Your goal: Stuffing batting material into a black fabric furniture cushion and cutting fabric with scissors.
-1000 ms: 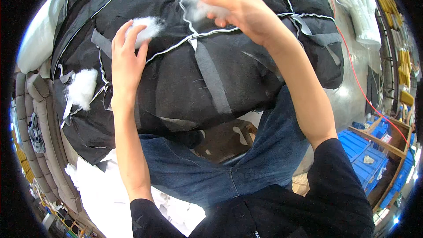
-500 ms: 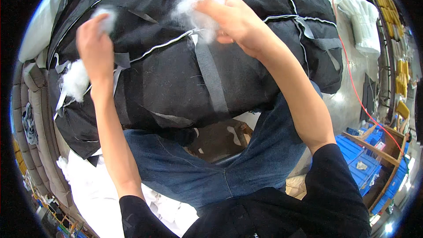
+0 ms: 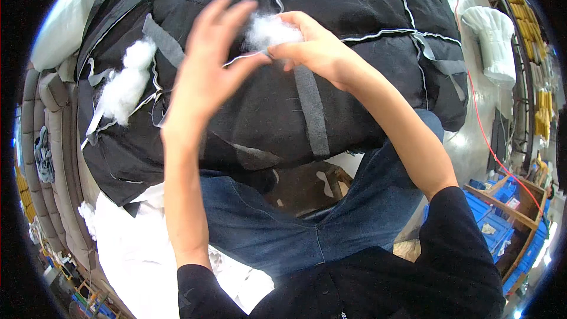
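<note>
A tuft of white fiber stuffing (image 3: 264, 33) is in my right hand (image 3: 316, 47), whose fingers curl around its right side. My left hand (image 3: 212, 62), slightly blurred, is open just left of that tuft, fingers spread and thumb reaching toward it. Both hands are over a large black fabric cushion cover (image 3: 248, 112) with white-edged seams and grey strips. Another white fiber clump (image 3: 125, 85) rests on the cover at the left, beside a slack seam with loose white edging. A grey fabric strip (image 3: 311, 109) hangs down the cover below my right hand.
Brown padded cushions (image 3: 59, 159) stand along the left. White cloth (image 3: 133, 248) lies at my lower left. On the right are a wrapped white bundle (image 3: 493, 44), a red cord (image 3: 472, 91) and a wooden rack with blue bins (image 3: 493, 224).
My left hand has left a piece of fiber on the clump at the left and moved right, opening beside the tuft. My right hand still holds its tuft, slightly lower.
</note>
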Available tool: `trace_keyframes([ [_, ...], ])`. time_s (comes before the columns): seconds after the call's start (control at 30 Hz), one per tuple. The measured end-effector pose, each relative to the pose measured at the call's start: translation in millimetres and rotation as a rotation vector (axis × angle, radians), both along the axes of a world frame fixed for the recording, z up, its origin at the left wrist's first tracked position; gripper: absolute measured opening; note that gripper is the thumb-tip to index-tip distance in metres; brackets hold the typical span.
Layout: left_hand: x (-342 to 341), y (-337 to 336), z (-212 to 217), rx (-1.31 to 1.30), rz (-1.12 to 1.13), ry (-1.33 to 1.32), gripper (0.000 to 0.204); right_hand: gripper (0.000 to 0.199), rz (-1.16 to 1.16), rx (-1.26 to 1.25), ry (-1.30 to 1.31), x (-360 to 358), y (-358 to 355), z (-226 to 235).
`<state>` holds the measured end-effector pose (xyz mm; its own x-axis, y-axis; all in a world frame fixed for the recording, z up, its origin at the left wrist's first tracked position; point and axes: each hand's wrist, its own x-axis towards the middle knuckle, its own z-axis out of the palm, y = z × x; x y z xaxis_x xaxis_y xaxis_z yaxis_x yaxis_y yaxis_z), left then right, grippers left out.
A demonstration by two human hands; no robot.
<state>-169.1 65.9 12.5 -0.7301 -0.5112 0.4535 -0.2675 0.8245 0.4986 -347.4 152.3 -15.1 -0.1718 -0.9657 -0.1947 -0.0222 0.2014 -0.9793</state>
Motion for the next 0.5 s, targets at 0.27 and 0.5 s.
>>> trace_keyframes([
  [0.27,-13,6,-23,-0.051,0.033,-0.016,0.033,0.053,0.136,0.08,-0.372,16,5,14],
  [0.5,15,-72,-74,-0.194,0.247,-0.287,0.038,0.062,0.052,0.002,-0.234,-18,14,36],
])
